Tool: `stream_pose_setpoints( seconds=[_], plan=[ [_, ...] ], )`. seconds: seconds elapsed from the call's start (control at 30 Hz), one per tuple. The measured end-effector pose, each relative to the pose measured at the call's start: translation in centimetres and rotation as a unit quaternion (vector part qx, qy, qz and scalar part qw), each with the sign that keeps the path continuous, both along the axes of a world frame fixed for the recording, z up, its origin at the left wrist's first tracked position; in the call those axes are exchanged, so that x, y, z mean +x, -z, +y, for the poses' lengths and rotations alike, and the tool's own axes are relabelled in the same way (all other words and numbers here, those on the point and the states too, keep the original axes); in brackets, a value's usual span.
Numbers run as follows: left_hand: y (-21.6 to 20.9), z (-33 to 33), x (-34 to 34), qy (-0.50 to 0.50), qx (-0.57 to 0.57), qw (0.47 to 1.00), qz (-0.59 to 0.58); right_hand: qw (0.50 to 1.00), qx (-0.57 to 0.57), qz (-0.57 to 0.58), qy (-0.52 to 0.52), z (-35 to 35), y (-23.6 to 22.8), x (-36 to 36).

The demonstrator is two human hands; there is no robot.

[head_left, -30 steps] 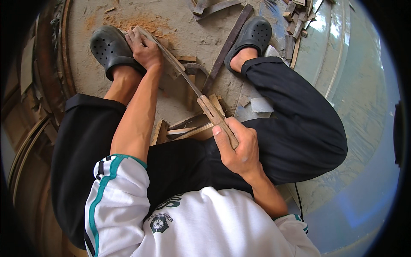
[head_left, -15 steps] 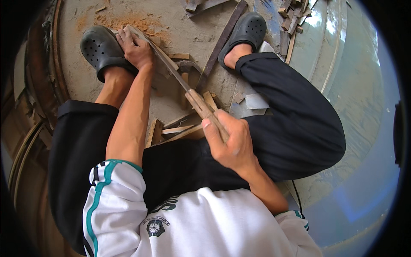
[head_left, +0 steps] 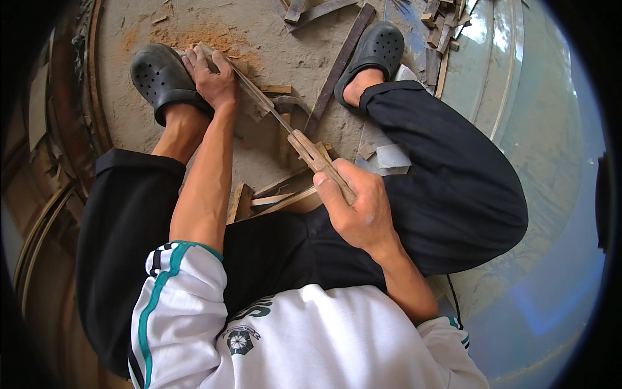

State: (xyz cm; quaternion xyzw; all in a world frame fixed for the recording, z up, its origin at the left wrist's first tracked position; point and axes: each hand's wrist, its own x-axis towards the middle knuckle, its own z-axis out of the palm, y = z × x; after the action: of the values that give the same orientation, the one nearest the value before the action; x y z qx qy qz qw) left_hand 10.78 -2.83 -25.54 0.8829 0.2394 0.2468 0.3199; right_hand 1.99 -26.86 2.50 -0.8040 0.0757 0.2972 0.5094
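Note:
My right hand (head_left: 363, 204) is closed around the wooden handle (head_left: 317, 159) of a handsaw. Its thin blade (head_left: 282, 120), seen nearly edge-on, slants up and left toward my other hand. There, my left hand (head_left: 212, 81) is closed over a pale strip of wood (head_left: 258, 95) on the floor, just beside my left clog (head_left: 162, 74). The blade runs along or against this strip; the exact contact cannot be made out. My fingers hide part of the wood's far end.
Orange sawdust (head_left: 217, 39) lies beyond my left hand. What looks like a claw hammer (head_left: 291, 104) rests between my feet. A long dark bar (head_left: 340, 65) lies by my right clog (head_left: 376, 48). Wood offcuts (head_left: 447, 23) are heaped at the far right, beside glass sheets (head_left: 538, 129).
My right hand and the saw handle have shifted slightly right and, for the hand, a little nearer. The whole view has also drifted slightly. Both grips stay the same.

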Motion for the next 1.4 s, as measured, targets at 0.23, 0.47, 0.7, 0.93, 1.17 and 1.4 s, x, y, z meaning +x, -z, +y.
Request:
stream_pose_setpoints(
  seconds=[0.23, 0.47, 0.7, 0.93, 1.17, 1.4],
  plan=[
    [0.0, 0.6, -0.3, 0.011, 0.016, 1.000, 0.010, 0.999, 0.005, -0.048, -0.015, 1.1, 0.5, -2.0],
    [0.3, 0.7, -0.1, 0.008, 0.030, 0.999, 0.029, 1.000, 0.008, 0.004, 0.013, 0.5, 0.1, -0.8],
    [0.3, 0.6, 0.0, -0.003, 0.048, 0.999, 0.015, 0.999, 0.000, 0.031, 0.021, -0.4, -0.3, 1.1],
    [0.2, 0.2, 0.1, -0.002, 0.039, 0.999, 0.022, 0.999, 0.000, 0.033, -0.005, -0.4, -0.3, 0.8],
    [0.3, 0.1, 0.4, -0.036, 0.012, 0.999, 0.011, 0.999, 0.000, -0.031, -0.021, 0.2, 0.6, -1.5],
    [0.0, -0.4, 0.3, -0.060, -0.030, 0.998, -0.003, 1.000, -0.011, -0.015, -0.024, 2.1, -1.2, -0.2]
  ],
)
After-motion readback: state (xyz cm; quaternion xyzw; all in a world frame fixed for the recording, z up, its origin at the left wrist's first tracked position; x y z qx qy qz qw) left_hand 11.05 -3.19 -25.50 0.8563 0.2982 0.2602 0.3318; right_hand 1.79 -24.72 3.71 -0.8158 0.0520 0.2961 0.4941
